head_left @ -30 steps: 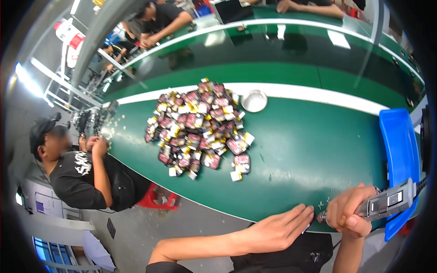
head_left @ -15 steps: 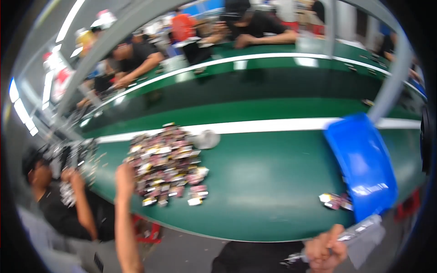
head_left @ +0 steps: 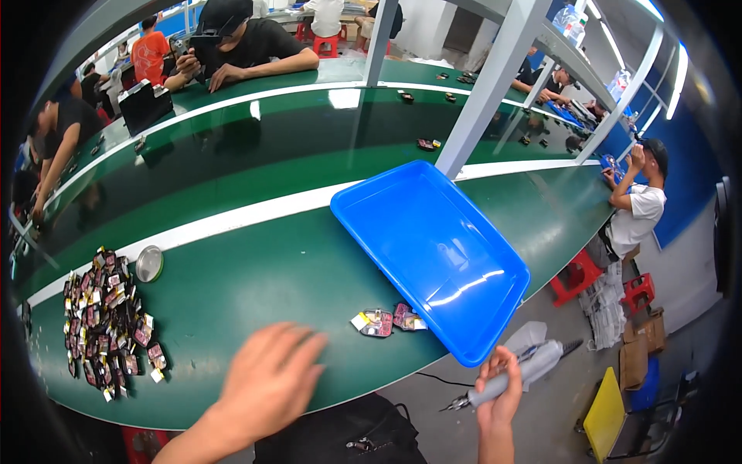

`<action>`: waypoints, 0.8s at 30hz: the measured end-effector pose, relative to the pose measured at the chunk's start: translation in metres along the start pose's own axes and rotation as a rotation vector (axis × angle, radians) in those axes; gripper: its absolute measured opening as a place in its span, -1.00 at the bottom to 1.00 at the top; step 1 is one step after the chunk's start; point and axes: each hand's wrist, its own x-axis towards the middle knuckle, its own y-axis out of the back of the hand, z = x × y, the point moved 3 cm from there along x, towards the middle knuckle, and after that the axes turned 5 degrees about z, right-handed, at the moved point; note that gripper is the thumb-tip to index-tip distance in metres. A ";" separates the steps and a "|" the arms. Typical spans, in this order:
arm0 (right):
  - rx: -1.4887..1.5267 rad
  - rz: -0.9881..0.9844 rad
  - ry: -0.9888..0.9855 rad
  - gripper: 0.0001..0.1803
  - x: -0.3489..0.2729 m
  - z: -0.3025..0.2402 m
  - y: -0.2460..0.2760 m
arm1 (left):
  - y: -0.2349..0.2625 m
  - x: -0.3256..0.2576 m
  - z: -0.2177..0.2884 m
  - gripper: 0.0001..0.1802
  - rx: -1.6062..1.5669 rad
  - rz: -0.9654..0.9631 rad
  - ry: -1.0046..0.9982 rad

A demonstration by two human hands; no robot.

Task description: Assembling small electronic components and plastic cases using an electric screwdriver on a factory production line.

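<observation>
Right hand (head_left: 501,404) clasps screwdriver (head_left: 535,363) beside blue tray (head_left: 417,240), likely for control; left hand (head_left: 272,380), left of tray, loosely spread

The right hand (head_left: 499,393) grips a grey electric screwdriver (head_left: 539,360) near a blue tray (head_left: 410,232); the left hand (head_left: 272,377) hovers over the green surface (head_left: 255,282), right of piled black-cased modules (head_left: 100,325).

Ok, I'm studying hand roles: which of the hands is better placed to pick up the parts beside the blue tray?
Probably the left hand: it looks empty and is close to the parts, while the right hand holds a gray screwdriver.
</observation>
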 end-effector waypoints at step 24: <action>0.179 0.047 -0.053 -0.86 0.018 -0.033 -0.046 | -0.129 0.076 0.024 -0.55 0.255 -0.024 -0.362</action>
